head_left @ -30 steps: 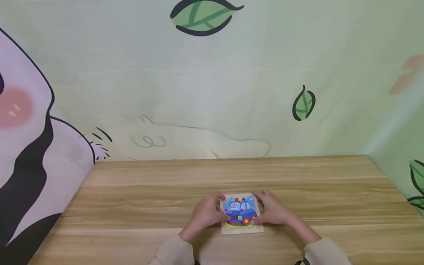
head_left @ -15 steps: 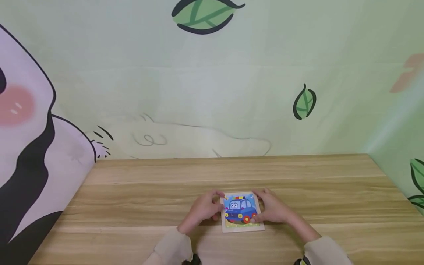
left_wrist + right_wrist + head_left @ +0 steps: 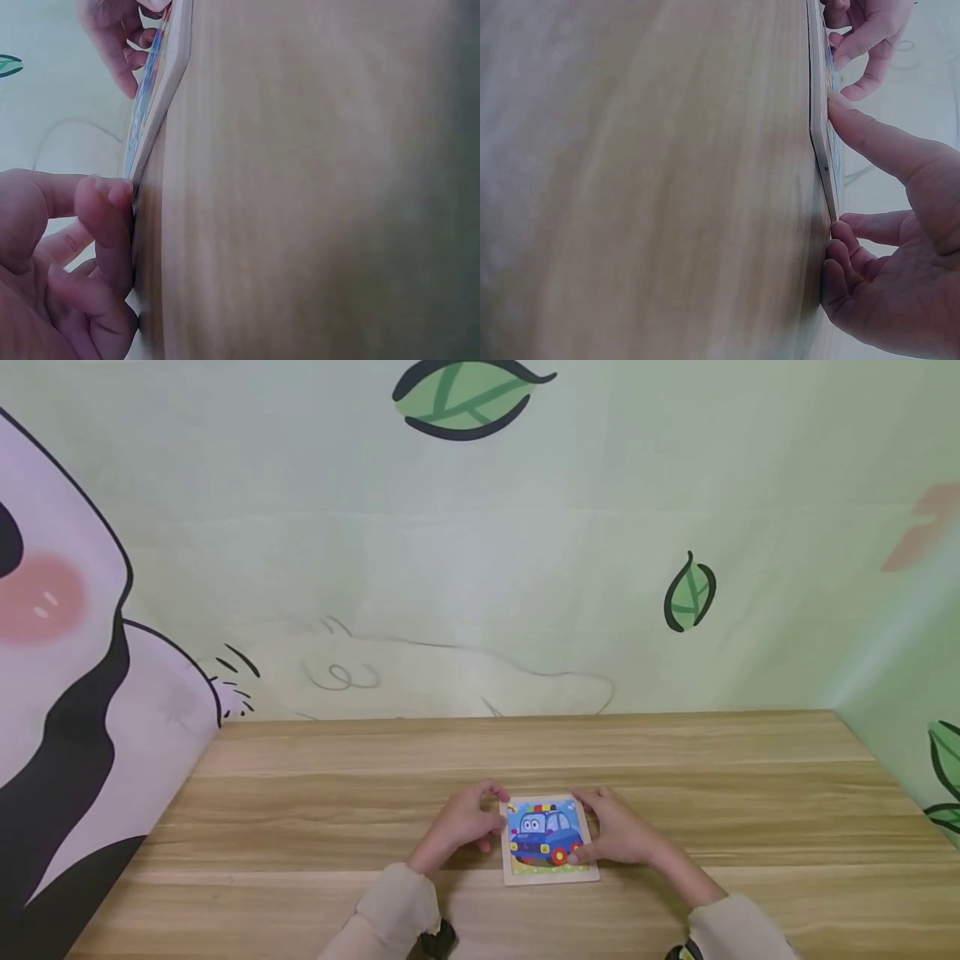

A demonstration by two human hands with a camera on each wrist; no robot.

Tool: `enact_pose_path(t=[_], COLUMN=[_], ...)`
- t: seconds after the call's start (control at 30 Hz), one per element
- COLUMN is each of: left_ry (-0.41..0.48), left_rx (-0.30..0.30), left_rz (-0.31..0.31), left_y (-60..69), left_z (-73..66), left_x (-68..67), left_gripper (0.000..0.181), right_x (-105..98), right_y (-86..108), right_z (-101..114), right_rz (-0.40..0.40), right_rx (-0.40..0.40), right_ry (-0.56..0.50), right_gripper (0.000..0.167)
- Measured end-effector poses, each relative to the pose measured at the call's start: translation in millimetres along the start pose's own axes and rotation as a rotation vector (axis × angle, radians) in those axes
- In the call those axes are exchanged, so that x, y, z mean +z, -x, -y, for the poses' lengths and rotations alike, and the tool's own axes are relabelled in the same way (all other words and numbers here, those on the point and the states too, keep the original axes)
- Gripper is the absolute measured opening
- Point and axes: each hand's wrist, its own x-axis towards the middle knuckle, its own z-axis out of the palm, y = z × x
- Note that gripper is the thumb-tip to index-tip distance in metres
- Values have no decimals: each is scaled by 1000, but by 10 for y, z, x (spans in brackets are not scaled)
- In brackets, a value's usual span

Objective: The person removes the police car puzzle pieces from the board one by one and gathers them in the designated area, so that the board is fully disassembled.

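A square wooden picture puzzle (image 3: 543, 839) with a pale frame lies flat on the table, showing a blue cartoon car with eyes and red wheels. My right hand (image 3: 618, 831) holds its right side, thumb on the lower right of the picture and a finger at the top right corner. At the left edge is my left hand (image 3: 468, 818), its fingers loosely bent and an index fingertip at the top left corner. In the left wrist view, fingertips (image 3: 112, 195) of that hand meet the puzzle's edge. Its thumb is off the picture.
The wood-grain table (image 3: 337, 827) reaches back to a pale green wall cloth (image 3: 525, 568) printed with leaves and a panda-like figure (image 3: 67, 693) at the left. A dark band (image 3: 438, 937) shows at the left cuff.
My left hand has lifted its thumb off the picture and shifted slightly up along the left edge. The right hand and the puzzle have stayed almost in place.
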Motion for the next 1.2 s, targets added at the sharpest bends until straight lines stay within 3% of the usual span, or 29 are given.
enact_pose_path(t=[0.33,0.6,0.93,1.2], left_ry=[19,54,69,40], left_rx=[-64,-50,-90,-101], left_rz=[-38,-38,-7,-33], left_y=[-55,-56,-42,-40], left_z=[-33,11,36,-8], left_x=[15,10,-25,-13], left_gripper=[29,27,24,27], right_x=[2,3,23,-20], right_y=[1,-9,-8,24], right_z=[-6,-10,4,-3], right_rz=[-1,-7,-13,-10], right_rx=[-3,-18,-33,-55], right_ry=[7,7,17,-19], right_gripper=[88,89,88,93])
